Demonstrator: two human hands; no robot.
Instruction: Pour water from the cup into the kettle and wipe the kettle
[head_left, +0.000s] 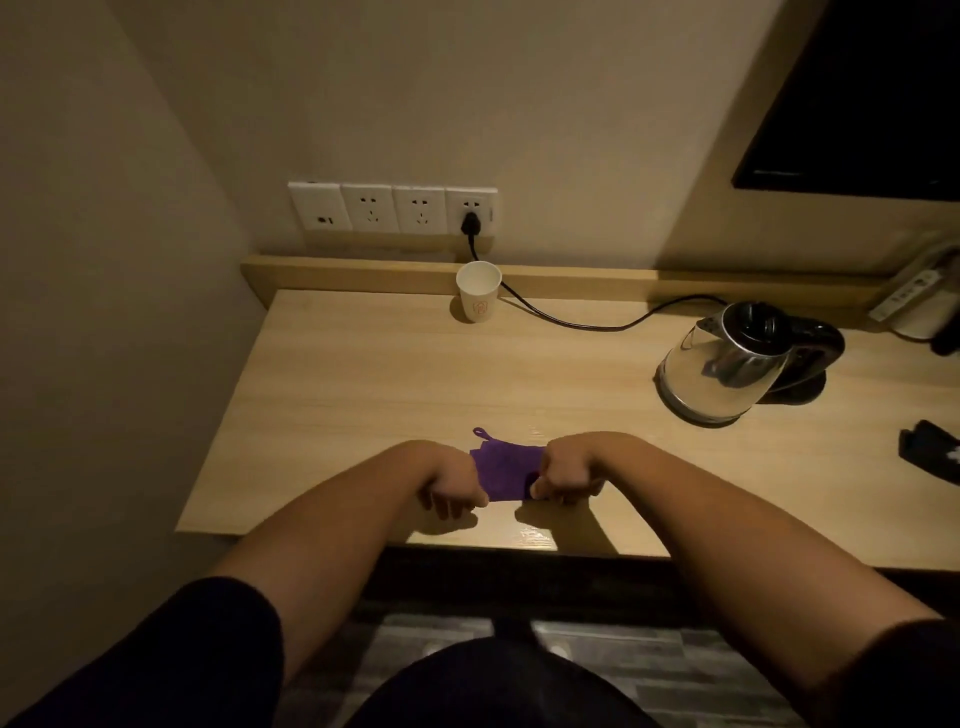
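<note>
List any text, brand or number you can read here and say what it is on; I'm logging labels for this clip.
No text reads clearly in this view.
Paper cup: an orange printed logo, too small and blurred to read.
Power strip at the far right: small marks, unreadable.
Kettle, wall sockets and purple cloth: no lettering visible.

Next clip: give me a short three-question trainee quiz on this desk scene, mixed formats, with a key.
1. True or false: the white paper cup stands upright near the wall sockets.
2. Which object do the left hand and right hand both grip?
A. the purple cloth
B. the glass electric kettle
C. the black power cord
3. Fill in: the kettle sits toward the ____ side of the wooden desk.

Key: 1 true; 2 A; 3 right.
</note>
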